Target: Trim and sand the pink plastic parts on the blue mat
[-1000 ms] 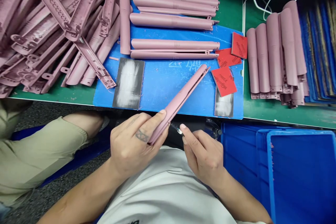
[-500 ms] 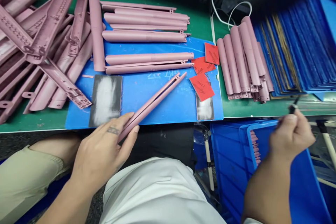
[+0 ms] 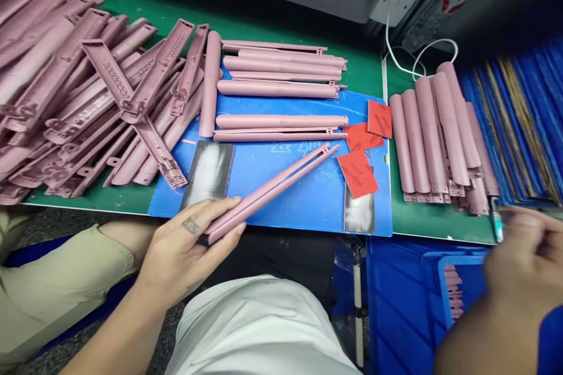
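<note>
My left hand (image 3: pixel 189 249) grips the near end of a long pink hair straightener shell (image 3: pixel 272 190), thumb on one side and fingers on the other. Its two slim halves lie together with a narrow gap, the far end slanting up over a blue board (image 3: pixel 281 211). At the right, my right hand (image 3: pixel 525 252) is blurred, its fingers curled, by the table's front edge. A small teal and white stick-like thing (image 3: pixel 497 221) shows beside its fingertips; whether they hold it is unclear. Several more pink shells (image 3: pixel 281 89) lie in a row beyond the board's middle.
Loose pink shells (image 3: pixel 88 88) are heaped at left. Red sandpaper pieces (image 3: pixel 358 176) and dark sanding pads (image 3: pixel 209 170) lie on the board. More shells (image 3: pixel 426 135) are stacked at right, beside blue sheets (image 3: pixel 519 129). A blue crate (image 3: pixel 404 304) stands below the table edge.
The view has shifted, so the table sits further right and lower. My right hand has moved right; the small dark thing in its fingers no longer shows. My left hand keeps hold of the shell.
</note>
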A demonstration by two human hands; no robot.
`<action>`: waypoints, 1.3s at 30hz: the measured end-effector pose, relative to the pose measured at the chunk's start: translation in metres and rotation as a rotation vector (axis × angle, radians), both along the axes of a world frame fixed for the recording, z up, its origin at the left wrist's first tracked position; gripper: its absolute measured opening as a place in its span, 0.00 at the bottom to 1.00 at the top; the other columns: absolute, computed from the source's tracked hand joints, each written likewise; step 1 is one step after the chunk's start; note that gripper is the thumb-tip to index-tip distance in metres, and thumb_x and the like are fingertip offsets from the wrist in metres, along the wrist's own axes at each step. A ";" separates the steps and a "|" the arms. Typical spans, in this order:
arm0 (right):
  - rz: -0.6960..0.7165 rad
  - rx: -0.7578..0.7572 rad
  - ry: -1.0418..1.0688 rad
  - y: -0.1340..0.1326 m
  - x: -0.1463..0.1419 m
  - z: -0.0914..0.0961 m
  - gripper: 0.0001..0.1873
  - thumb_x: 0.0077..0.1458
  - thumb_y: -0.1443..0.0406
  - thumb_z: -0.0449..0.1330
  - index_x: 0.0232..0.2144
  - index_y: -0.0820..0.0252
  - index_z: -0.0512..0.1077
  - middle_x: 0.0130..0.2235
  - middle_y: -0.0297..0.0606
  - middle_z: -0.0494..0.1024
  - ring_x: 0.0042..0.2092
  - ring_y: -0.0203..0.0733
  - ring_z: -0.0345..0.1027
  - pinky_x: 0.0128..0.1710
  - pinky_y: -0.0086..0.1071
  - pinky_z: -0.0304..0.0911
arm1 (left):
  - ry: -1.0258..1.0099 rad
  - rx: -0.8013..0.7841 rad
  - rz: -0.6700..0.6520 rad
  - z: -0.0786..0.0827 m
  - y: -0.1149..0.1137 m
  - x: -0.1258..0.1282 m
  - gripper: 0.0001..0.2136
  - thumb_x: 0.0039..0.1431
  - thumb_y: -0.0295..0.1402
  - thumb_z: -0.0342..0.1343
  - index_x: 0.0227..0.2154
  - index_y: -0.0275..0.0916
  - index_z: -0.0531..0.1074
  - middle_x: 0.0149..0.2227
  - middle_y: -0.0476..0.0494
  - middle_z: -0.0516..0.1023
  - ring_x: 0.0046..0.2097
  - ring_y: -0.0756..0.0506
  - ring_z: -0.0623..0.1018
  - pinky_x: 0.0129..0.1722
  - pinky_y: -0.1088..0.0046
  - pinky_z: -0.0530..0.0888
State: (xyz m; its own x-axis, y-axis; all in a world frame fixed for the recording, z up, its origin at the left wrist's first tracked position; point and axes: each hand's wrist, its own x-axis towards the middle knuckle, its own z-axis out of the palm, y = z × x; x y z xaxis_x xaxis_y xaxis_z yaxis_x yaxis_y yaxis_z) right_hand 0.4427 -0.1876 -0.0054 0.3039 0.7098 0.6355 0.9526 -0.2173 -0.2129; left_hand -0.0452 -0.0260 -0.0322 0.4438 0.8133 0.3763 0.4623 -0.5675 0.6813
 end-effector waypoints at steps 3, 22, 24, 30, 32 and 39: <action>0.256 -0.366 -0.001 0.062 -0.082 -0.005 0.29 0.73 0.51 0.61 0.70 0.54 0.72 0.60 0.55 0.83 0.60 0.66 0.80 0.60 0.57 0.75 | -0.039 0.005 0.011 -0.001 -0.001 0.007 0.22 0.65 0.22 0.68 0.60 0.44 0.77 0.43 0.49 0.83 0.40 0.51 0.82 0.46 0.77 0.80; 0.798 -0.383 -0.046 0.128 -0.245 -0.017 0.42 0.68 0.76 0.50 0.81 0.63 0.48 0.75 0.57 0.66 0.80 0.57 0.51 0.77 0.64 0.55 | -0.150 0.071 -0.062 -0.003 0.008 0.012 0.10 0.70 0.26 0.64 0.52 0.36 0.78 0.33 0.46 0.80 0.33 0.47 0.79 0.37 0.71 0.80; 0.927 -0.345 -0.030 0.125 -0.250 -0.016 0.42 0.68 0.75 0.50 0.81 0.62 0.49 0.74 0.53 0.70 0.80 0.54 0.52 0.78 0.61 0.56 | -0.197 0.015 -0.079 -0.001 0.007 0.013 0.04 0.71 0.26 0.60 0.45 0.38 0.78 0.31 0.47 0.78 0.32 0.47 0.79 0.35 0.72 0.80; 0.658 -0.271 -0.040 0.131 -0.245 -0.024 0.43 0.68 0.77 0.47 0.81 0.54 0.50 0.73 0.50 0.72 0.77 0.52 0.60 0.77 0.60 0.58 | -0.168 0.027 0.010 -0.002 0.007 0.016 0.11 0.68 0.26 0.65 0.52 0.37 0.79 0.32 0.47 0.79 0.31 0.49 0.78 0.34 0.74 0.79; 0.835 -0.312 -0.078 0.132 -0.242 -0.029 0.42 0.68 0.75 0.49 0.81 0.55 0.52 0.74 0.48 0.70 0.78 0.51 0.58 0.77 0.57 0.59 | -0.178 0.014 -0.055 -0.003 0.006 0.016 0.06 0.70 0.25 0.62 0.47 0.38 0.79 0.32 0.47 0.79 0.32 0.48 0.79 0.34 0.74 0.79; 0.439 -0.373 -0.070 0.156 -0.149 -0.035 0.39 0.66 0.76 0.50 0.77 0.58 0.61 0.71 0.51 0.74 0.74 0.57 0.67 0.76 0.67 0.56 | 0.115 0.206 -0.029 -0.004 0.026 -0.005 0.15 0.70 0.28 0.64 0.57 0.35 0.76 0.40 0.40 0.85 0.39 0.41 0.84 0.44 0.64 0.80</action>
